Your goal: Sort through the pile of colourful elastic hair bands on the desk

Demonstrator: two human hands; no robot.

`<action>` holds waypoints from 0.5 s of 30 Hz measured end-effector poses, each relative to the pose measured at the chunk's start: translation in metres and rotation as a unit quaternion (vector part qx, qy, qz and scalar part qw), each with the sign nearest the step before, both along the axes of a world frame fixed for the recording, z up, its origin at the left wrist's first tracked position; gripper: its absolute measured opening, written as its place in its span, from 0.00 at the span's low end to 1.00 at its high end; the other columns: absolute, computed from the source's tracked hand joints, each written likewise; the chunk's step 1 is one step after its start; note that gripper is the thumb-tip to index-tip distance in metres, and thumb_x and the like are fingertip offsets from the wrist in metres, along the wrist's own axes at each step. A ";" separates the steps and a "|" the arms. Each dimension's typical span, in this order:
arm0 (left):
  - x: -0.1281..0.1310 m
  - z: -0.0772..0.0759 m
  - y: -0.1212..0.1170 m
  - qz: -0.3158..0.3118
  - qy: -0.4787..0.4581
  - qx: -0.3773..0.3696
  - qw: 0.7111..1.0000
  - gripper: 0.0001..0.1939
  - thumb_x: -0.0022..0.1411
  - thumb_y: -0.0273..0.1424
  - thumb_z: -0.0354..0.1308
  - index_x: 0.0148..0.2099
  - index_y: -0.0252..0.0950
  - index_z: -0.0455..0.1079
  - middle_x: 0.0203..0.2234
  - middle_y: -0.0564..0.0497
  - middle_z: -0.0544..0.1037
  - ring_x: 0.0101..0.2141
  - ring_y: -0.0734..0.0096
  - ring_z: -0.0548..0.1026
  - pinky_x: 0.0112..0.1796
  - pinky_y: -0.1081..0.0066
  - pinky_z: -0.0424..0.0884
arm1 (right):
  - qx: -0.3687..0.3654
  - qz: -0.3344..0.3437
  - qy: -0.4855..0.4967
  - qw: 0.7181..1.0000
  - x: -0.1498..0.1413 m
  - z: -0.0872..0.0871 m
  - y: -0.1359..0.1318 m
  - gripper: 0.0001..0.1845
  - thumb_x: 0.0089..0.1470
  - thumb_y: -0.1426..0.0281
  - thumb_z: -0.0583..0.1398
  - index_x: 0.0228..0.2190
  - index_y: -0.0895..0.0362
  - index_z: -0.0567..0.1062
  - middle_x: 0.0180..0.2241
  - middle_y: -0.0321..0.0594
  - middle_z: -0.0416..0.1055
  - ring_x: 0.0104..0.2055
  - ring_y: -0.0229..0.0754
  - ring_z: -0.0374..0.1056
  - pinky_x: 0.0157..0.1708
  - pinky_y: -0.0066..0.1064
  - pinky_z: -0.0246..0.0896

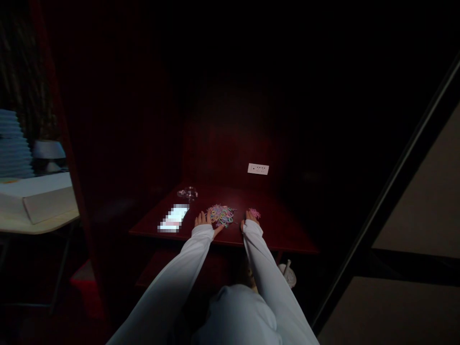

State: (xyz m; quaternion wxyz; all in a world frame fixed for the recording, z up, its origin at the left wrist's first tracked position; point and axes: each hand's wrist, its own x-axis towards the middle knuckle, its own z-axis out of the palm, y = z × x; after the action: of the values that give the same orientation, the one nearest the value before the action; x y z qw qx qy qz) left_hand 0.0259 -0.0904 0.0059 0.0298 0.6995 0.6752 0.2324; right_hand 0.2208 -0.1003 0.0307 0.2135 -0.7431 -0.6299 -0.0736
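A loose pile of small multicoloured bands, which look like hair ties (222, 215), lies near the front of the dark red desk (280, 230). My left hand (205, 221) rests at the pile's left edge with fingers spread and the thumb below it. To the right, a smaller heap of pink bands (254, 213) sits apart from the mixed pile. Beside that heap, my right hand (250, 219) is low over the desk, its thumb apart from the fingers. Nothing can be made out in its grasp, though fine detail is too small to see.
A bright, blurred-out screen (173, 218) lies left of my left hand, with a clear plastic container (189, 192) behind it. A white socket (258, 168) is on the back wall. Below the desk's right side is a lidded cup with a straw (288, 277).
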 end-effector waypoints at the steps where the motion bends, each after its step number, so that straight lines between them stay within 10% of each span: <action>1: -0.001 0.001 0.001 -0.010 0.007 -0.012 1.000 0.52 0.62 0.56 0.58 0.76 0.29 0.52 0.72 0.27 0.59 0.72 0.38 0.58 0.69 0.47 0.56 | 0.005 0.012 -0.008 1.000 -0.001 0.000 -0.001 0.30 0.62 0.75 0.55 0.64 0.66 0.71 0.65 0.58 0.69 0.67 0.53 0.67 0.64 0.38 0.62; 15: -0.009 0.007 0.008 -0.049 -0.029 -0.018 0.998 0.61 0.52 0.56 0.68 0.77 0.32 0.48 0.77 0.30 0.43 0.74 0.35 0.53 0.70 0.50 0.54 | -0.015 0.029 0.012 0.999 -0.031 -0.002 -0.015 0.24 0.62 0.77 0.51 0.55 0.63 0.77 0.60 0.60 0.72 0.61 0.54 0.69 0.60 0.40 0.63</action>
State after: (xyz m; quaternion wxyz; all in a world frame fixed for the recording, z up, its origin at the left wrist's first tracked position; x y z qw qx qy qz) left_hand 0.0168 -0.0829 0.0131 0.0733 0.7242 0.6429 0.2383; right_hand 0.1895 -0.1149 0.0285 0.2122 -0.7286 -0.6493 -0.0494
